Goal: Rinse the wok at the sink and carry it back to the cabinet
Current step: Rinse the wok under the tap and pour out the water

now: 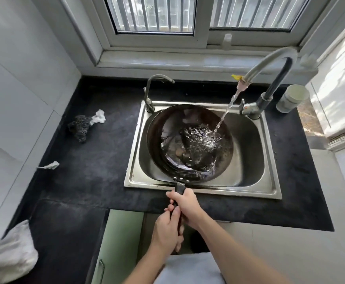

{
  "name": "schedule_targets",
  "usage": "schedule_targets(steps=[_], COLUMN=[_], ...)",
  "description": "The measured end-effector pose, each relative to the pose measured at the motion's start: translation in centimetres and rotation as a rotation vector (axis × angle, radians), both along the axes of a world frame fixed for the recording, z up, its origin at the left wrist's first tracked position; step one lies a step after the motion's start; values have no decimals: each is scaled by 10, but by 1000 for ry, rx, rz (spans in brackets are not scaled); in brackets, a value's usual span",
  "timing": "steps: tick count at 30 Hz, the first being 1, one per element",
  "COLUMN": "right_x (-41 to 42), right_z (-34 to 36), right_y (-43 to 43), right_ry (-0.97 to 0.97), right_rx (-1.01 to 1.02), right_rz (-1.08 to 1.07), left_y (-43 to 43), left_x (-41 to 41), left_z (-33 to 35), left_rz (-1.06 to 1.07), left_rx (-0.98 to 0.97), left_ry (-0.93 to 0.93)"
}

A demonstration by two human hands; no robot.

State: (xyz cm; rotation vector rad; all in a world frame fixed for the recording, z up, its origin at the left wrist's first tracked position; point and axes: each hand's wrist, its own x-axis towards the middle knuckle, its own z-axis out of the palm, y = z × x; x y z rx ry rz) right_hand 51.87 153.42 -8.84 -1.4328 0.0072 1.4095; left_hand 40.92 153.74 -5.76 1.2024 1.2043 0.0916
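Midway: left hand point(166, 230) and right hand point(186, 206), fingers clamped on the handle point(179, 187) at the sink's point(208, 190) front edge, hold the wok point(157, 132) under running water point(224, 113); the cabinet trip remains.

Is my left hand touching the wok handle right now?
Touching. The head view shows the left hand wrapped round the wok handle, just behind the right hand, which grips it too.
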Motion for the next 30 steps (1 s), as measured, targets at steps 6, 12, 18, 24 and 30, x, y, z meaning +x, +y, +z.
schedule_targets(steps=[6, 12, 18, 24, 30], right_x=[17, 34, 25, 14, 19], right_z=[-3, -5, 4, 4, -3], right_y=[-18, -15, 4, -1, -15], right_ry=[-67, -84, -30, -63, -98], right_rx=[0, -2, 43, 58, 37], right_rz=[-54, 27, 143, 155, 116], left_y=[-8, -4, 2, -4, -10], left_x=[17, 34, 25, 15, 19], left_z=[-2, 3, 8, 8, 6], left_rz=[-34, -24, 64, 33, 13], left_rx=[-116, -66, -13, 40, -53], left_ry=[-58, -31, 21, 51, 12])
